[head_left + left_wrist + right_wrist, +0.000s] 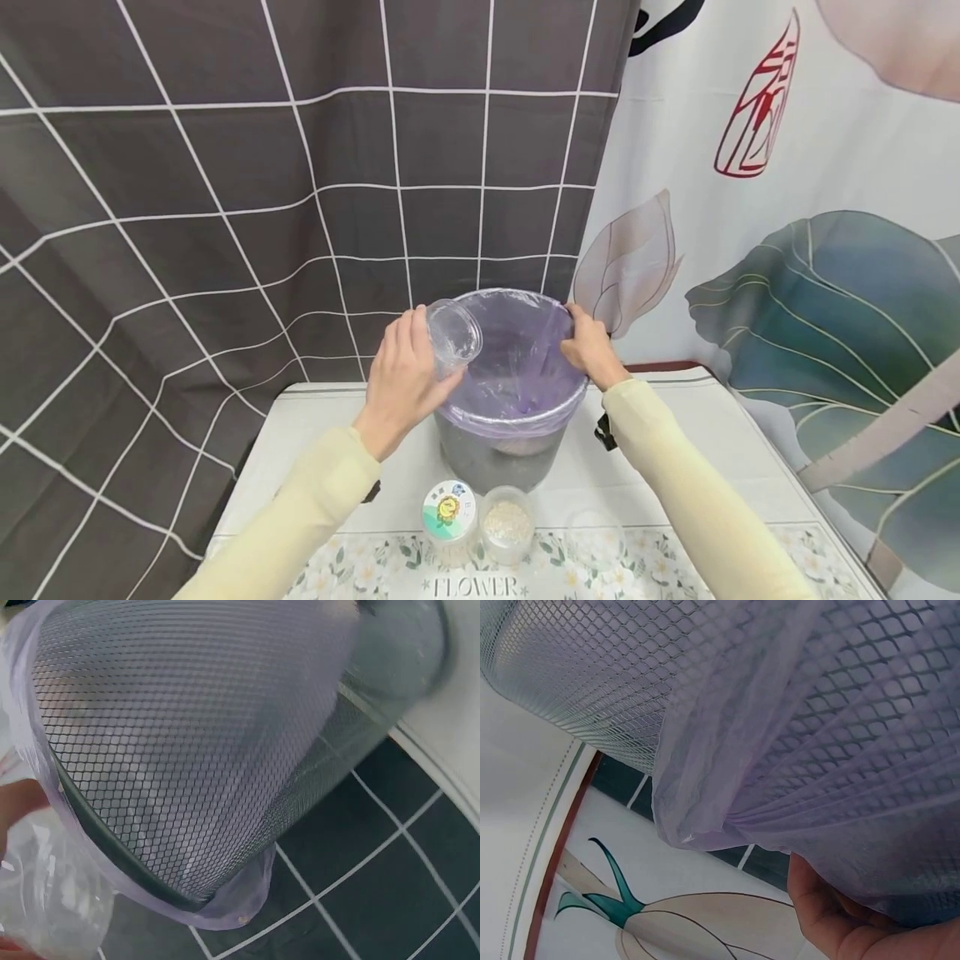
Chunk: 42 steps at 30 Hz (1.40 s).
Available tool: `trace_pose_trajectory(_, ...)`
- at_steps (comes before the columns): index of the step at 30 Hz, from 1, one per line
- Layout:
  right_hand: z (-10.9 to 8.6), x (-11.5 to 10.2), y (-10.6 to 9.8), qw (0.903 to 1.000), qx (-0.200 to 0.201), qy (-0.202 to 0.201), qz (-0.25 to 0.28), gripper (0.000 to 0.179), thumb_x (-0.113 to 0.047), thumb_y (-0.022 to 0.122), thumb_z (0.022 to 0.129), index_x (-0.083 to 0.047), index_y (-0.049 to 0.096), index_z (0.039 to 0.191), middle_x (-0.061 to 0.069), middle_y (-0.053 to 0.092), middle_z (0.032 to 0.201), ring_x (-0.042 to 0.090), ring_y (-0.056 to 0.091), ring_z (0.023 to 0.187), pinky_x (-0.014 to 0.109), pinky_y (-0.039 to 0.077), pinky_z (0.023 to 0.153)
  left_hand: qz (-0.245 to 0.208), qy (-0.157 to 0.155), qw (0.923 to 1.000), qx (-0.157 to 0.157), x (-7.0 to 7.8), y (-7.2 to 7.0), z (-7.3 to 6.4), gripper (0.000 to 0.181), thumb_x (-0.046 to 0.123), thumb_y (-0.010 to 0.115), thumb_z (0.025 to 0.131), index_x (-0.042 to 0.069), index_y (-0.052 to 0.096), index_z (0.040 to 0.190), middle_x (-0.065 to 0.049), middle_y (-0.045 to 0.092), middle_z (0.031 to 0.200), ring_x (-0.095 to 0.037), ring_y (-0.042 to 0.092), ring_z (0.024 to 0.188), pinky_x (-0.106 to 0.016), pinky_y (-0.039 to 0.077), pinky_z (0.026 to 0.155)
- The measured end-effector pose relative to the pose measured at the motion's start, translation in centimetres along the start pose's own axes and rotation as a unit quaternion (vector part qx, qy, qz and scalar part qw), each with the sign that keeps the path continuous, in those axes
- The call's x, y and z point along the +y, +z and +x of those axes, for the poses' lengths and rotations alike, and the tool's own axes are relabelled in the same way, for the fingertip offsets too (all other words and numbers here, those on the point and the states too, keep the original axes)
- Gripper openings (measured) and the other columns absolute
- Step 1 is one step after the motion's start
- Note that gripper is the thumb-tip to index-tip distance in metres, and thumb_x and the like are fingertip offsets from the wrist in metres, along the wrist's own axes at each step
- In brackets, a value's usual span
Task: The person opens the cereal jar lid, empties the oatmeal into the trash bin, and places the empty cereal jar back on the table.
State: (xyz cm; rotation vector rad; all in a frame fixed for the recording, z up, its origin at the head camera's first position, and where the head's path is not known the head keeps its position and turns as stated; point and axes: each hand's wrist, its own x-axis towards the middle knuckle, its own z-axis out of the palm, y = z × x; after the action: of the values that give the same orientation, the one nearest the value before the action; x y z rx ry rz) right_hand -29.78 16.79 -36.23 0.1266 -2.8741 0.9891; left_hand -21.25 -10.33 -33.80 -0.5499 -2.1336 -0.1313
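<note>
At the left rim of a mesh bin (pixel 487 462), a person's left hand (pixel 399 362) is holding a clear tub (pixel 454 333), its fingers curling round the side away from the bin and its thumb pressing the near side, with the tub sitting tilted and its mouth showing beside the bin's opening. The tub is looking light, thin-walled and smooth, probably slippery and easily dented, so a gentle wrap just below its lip is seeming the surest hold; whether anything is remaining inside is too faint to tell. On the bin's right rim, the right hand (pixel 588 343) is gripping the edge through a purple liner (pixel 521 342), its fingers bending over the film. That liner is appearing soft and apt to slide or tear, while the mesh beneath is looking stiffer and better suited to a steadying grip. Both forearms are slanting in from the bin's near side, one toward each rim, elbows spreading apart. Before the bin, a lidded tub (pixel 449 510) is standing just beside a grain tub (pixel 507 525).
</note>
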Motion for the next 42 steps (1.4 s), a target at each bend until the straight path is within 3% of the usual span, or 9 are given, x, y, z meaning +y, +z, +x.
trace_pose_trajectory(3,-0.1,0.1,0.0,1.0000,-0.002,0.000,0.002,0.069,0.000,0.047,0.072,-0.001,0.030,0.139,0.031,0.044,0.129,0.047,0.044,0.116,0.054,0.040,0.095,-0.060,-0.042,0.9972,0.013,0.1,0.1,-0.5,0.094,0.046,0.076,0.062,-0.013,0.039,0.123,-0.026,0.051,0.111,-0.037,0.053,0.092,-0.041,0.054,0.073)
trace_pose_trajectory(8,0.0,0.2,0.1,1.0000,0.002,-0.002,0.000,0.069,0.000,0.047,0.072,-0.001,0.031,0.139,0.030,0.044,0.130,0.046,0.043,0.117,0.053,0.039,0.097,-0.103,-0.103,0.9891,0.021,0.1,0.5,-1.1,0.095,0.048,0.078,0.059,-0.010,0.039,0.123,-0.023,0.052,0.108,-0.035,0.053,0.084,-0.042,0.054,0.061)
trace_pose_trajectory(15,0.2,0.2,0.1,1.0000,-0.002,0.004,0.007,0.070,0.000,0.047,0.072,-0.002,0.030,0.140,0.029,0.042,0.132,0.046,0.043,0.117,0.054,0.039,0.096,-0.138,-0.194,0.9711,0.023,-0.5,0.5,-1.7,0.098,0.048,0.081,0.055,-0.006,0.039,0.125,-0.022,0.053,0.104,-0.033,0.053,0.090,-0.046,0.051,0.072)
trace_pose_trajectory(25,0.1,0.1,-0.1,1.0000,-0.003,0.002,0.009,0.070,0.000,0.046,0.072,-0.002,0.029,0.140,0.031,0.043,0.130,0.046,0.045,0.115,0.054,0.041,0.094,-0.165,-0.227,0.9582,0.052,-1.3,-0.3,-3.0,0.095,0.046,0.082,0.054,-0.001,0.040,0.124,-0.020,0.054,0.105,-0.032,0.056,0.094,-0.045,0.051,0.077)
trace_pose_trajectory(35,0.1,0.0,0.0,0.9999,-0.007,0.008,0.005,0.069,-0.001,0.046,0.074,-0.003,0.029,0.140,0.029,0.042,0.132,0.046,0.043,0.118,0.054,0.039,0.096,-0.172,-0.298,0.9385,0.023,-1.8,-1.1,-4.7,0.099,0.048,0.082,0.055,0.001,0.036,0.129,-0.017,0.051,0.116,-0.035,0.056,0.100,-0.049,0.050,0.082)
trace_pose_trajectory(38,0.1,-0.1,0.0,0.9999,-0.007,0.006,0.004,0.070,-0.001,0.046,0.073,-0.002,0.028,0.141,0.029,0.041,0.133,0.046,0.041,0.119,0.054,0.038,0.098,-0.174,-0.306,0.9356,0.028,-2.0,-1.2,-4.9,0.098,0.049,0.082,0.055,0.002,0.037,0.128,-0.016,0.052,0.115,-0.035,0.056,0.100,-0.049,0.050,0.082)
trace_pose_trajectory(42,0.0,0.0,0.0,1.0000,-0.004,0.004,0.002,0.070,-0.001,0.046,0.072,-0.001,0.028,0.141,0.030,0.042,0.133,0.046,0.041,0.119,0.054,0.037,0.098,-0.171,-0.301,0.9374,0.041,-2.3,-1.2,-5.2,0.097,0.047,0.082,0.055,0.000,0.038,0.127,-0.017,0.052,0.113,-0.035,0.057,0.098,-0.049,0.050,0.080)
